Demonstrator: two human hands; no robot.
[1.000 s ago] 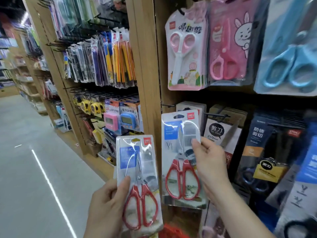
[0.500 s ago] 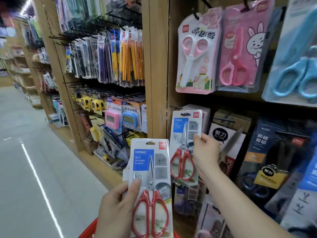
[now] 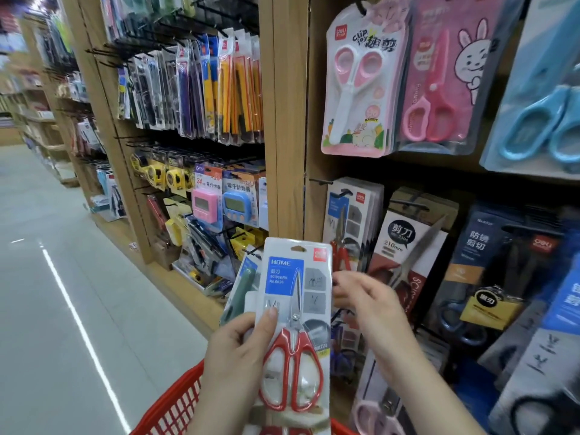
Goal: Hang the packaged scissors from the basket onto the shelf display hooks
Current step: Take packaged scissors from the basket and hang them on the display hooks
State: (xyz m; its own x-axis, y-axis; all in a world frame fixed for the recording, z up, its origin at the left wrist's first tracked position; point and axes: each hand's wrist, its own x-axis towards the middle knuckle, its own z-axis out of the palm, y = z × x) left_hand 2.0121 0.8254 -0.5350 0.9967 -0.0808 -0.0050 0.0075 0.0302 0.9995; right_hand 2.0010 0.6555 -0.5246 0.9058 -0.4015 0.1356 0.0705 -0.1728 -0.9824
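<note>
Left hand: My left hand [image 3: 238, 356] grips the packaged scissors [image 3: 296, 309] by the card's lower left. The thumb [image 3: 270, 318] is pressed on the front and the other fingers are behind it, out of sight. The red handles sit just right of the thumb.

Right hand: My right hand [image 3: 373, 309] is loosely bent, with its fingertips [image 3: 340, 282] at the card's right edge. I cannot tell whether they pinch it or only brush it.

Task's thing: The pack stands upright between my two hands, not yet hung. Its hang hole [image 3: 298, 248] is above both sets of fingers.

Step in hand: By my reading, this is the handover, with the pack passing from the left fingers to the right for hanging.

Next move: My right fingers need a sure pinch on the card. They then lift it up and beyond their tips to the display hook [image 3: 344, 193]. The hole must line up with the hook's end before the pack slides on.

Hooked stock: Matching packs [image 3: 351, 215] hang on that hook, above and past my right fingertips.

Basket: The red basket [image 3: 175, 406] lies below my left wrist. Only its mesh wall shows, and its contents are hidden by my arm and the pack.

Hard to make out: The bottom edge cuts off a second pair of red handles [image 3: 282, 431] under my left fingers. I cannot say whether it is another pack in my grip. The hook's tip is dim against the dark backing.
</note>
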